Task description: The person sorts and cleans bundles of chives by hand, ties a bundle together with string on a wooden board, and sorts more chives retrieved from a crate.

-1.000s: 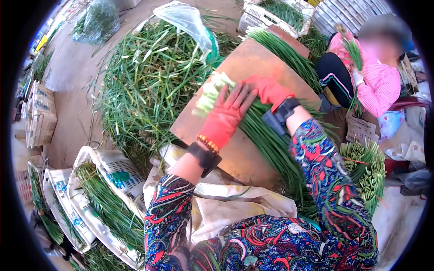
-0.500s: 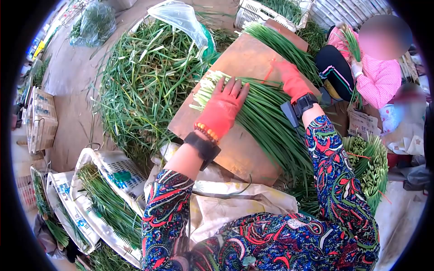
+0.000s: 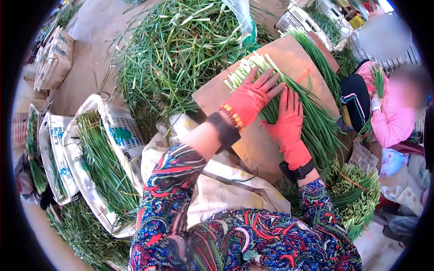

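On desk (image 3: 217,97): greens (image 3: 312,115) lie slantwise, pale ends (image 3: 246,70) far left. Left hand (image 3: 257,92): fingers spread over greens by pale ends. Right hand (image 3: 289,119): flat, fingers nearly together, along near side. Best: press lightly, keep ends level.

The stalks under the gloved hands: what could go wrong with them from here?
The stalks might fan apart if the left hand and right hand lift, since they look untied. Some could slide off the board, as their green tips reach past its edge. Stray bits from the heap of leaves close beside the board may get mixed in.
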A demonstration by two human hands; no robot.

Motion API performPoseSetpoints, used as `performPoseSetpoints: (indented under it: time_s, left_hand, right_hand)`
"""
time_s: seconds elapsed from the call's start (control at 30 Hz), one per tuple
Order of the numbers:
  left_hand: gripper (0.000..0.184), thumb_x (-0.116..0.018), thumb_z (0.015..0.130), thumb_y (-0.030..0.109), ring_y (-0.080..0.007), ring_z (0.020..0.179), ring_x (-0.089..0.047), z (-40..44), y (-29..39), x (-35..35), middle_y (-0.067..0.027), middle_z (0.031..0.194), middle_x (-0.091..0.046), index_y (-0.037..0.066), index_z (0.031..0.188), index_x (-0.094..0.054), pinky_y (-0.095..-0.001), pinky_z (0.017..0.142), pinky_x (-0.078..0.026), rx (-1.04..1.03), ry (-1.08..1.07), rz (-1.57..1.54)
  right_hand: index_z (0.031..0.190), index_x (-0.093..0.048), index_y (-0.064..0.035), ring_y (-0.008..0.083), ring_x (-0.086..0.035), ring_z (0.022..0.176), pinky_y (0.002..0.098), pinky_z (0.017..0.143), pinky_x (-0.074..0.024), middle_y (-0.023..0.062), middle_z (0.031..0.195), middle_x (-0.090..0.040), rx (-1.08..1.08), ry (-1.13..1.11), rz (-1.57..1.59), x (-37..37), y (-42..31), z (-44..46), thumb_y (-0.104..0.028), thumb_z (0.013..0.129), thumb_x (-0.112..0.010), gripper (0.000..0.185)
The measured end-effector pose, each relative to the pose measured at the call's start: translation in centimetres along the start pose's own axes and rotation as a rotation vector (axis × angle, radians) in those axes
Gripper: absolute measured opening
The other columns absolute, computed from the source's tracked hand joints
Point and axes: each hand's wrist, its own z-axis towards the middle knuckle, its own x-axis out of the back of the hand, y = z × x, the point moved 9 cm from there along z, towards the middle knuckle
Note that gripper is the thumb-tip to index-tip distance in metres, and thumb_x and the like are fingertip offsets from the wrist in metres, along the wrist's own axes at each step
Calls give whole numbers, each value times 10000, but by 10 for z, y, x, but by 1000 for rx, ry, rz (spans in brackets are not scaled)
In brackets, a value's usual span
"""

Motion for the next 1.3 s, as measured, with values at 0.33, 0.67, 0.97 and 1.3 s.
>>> performPoseSetpoints:
  time_s: [0.33, 0.67, 0.97, 1.3]
  left_hand:
    - [260, -592, 720, 216, -278, 827, -570, -126, -19, -27, -106, 882, -571, 73, 933, -549, -378, 685, -481, 566, -191, -252]
    - [76, -511, 701, 94, -253, 696, -569, -125, 25, -39, -81, 694, -530, 95, 769, -546, -357, 564, -464, 309, -74, -305]
    - [381, -589, 794, 337, -144, 601, -554, -77, -47, 3, -54, 671, -553, 80, 1075, -572, -278, 592, -460, 824, -64, -956]
    - [290, -588, 819, 283, -112, 468, -556, -19, -83, -59, -51, 612, -603, 50, 990, -620, -246, 462, -456, 992, -79, -1286]
  right_hand:
    - [1370, -111, -12, 359, -278, 1246, 446, 1009, -242, 176, 1356, -275, 25, 78, 66, 3, -7, -5, -365, 549, -753, 1100]
    - [1367, -114, -9, 364, -274, 1249, 440, 1018, -234, 180, 1363, -267, 3, 95, 76, 3, 1, 6, -387, 548, -752, 1105]
    - [1368, -109, -12, 364, -242, 1258, 460, 1022, -208, 189, 1366, -246, 19, 132, 75, 2, -5, -1, -441, 522, -750, 1144]
    - [1362, -149, -19, 374, -239, 1258, 462, 1015, -214, 184, 1354, -256, -11, 114, 95, -1, -1, 1, -413, 510, -764, 1122]
